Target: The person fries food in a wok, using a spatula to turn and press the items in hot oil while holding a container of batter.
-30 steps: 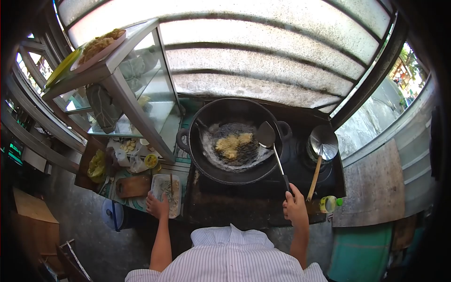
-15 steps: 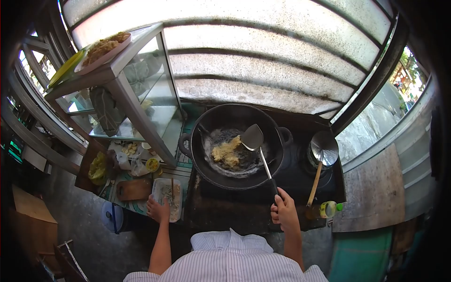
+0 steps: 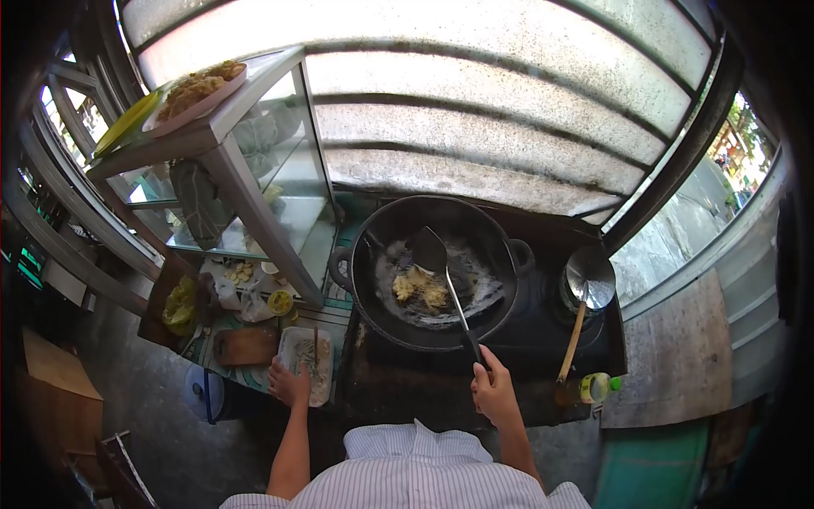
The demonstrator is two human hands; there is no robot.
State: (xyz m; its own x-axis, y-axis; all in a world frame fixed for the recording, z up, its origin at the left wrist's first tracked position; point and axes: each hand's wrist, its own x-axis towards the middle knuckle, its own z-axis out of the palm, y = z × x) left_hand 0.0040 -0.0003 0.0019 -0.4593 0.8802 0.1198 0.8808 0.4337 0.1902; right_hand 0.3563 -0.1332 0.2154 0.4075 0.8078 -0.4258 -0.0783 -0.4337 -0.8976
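Note:
My right hand (image 3: 493, 388) grips the black handle of a spatula (image 3: 456, 299). The dark blade slants into a big black wok (image 3: 363, 307) with two ear handles. Just below the blade, a golden clump of frying batter (image 3: 417, 290) lies in bubbling oil. On the counter to the left, my left hand (image 3: 290, 385) holds the near left edge of a clear plastic container (image 3: 322, 392), its thumb over the rim. Inside the container is a pale, lumpy mixture (image 3: 307, 346), and a thin brown stick stands at its right.
Left of the container lies a wooden board (image 3: 246, 346). A glass display case (image 3: 292, 212) carries a plate of fried food (image 3: 199, 92). Beyond the wok's right handle rests a wooden-handled strainer (image 3: 577, 327), near an oil bottle (image 3: 593, 388). Below left is a blue bucket (image 3: 203, 392).
The spatula blade has swung left and away from me, and my right hand moved slightly left with it. The batter clump has shifted in the wok. My left hand stays at the container.

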